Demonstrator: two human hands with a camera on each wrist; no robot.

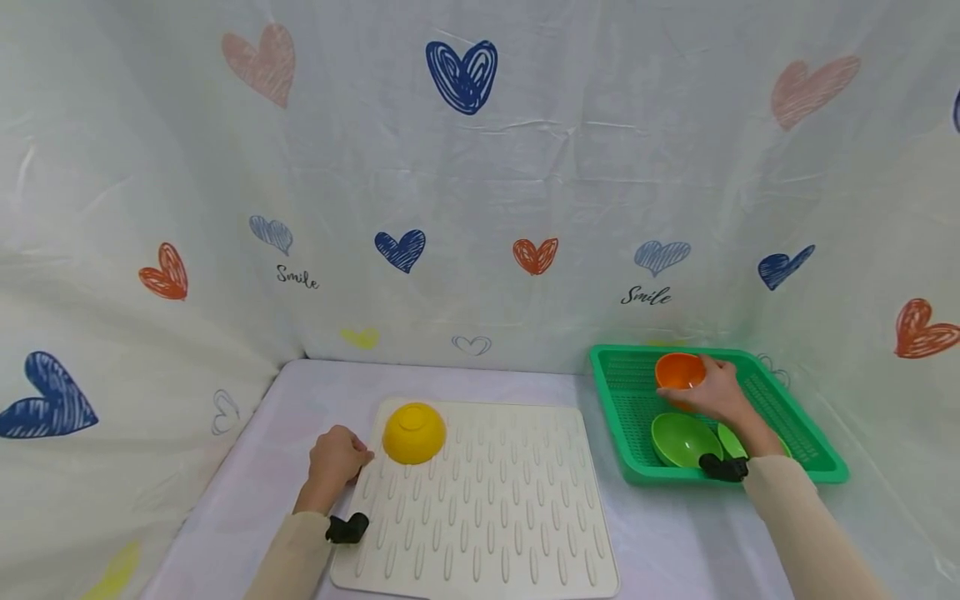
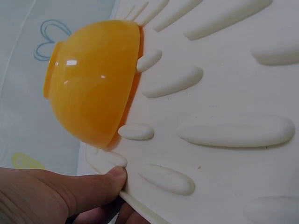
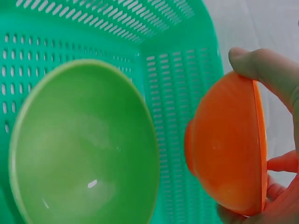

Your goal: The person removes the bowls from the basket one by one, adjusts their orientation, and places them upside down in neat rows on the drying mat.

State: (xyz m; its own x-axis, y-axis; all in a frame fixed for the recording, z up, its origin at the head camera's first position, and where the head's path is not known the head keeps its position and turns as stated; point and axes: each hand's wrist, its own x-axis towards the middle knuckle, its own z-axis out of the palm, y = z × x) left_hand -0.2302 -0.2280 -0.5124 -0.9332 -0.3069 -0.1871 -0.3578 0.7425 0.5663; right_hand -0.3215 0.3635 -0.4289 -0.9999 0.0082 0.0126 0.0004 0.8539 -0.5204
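Note:
My left hand [image 1: 335, 460] pinches the left edge of a white ridged drying mat [image 1: 525, 467], the thumb on top and the other fingers partly hidden beneath. Just beyond it a yellow bowl [image 1: 414, 433] sits upside down at the mat's far left corner; the left wrist view shows its smooth side and foot ring. Over a green plastic basket [image 1: 626, 468], my right hand [image 1: 716, 390] grips an orange bowl [image 3: 226, 149] by its rim, thumb on one side and fingers on the other. A light green bowl [image 3: 84, 149] lies in the basket near the orange one.
A second light green bowl [image 1: 731, 440] rests in the basket, partly hidden by the right forearm. The basket stands right of the mat on a white-covered table [image 1: 330, 387]. A white curtain [image 1: 480, 167] printed with hearts closes off the back and sides.

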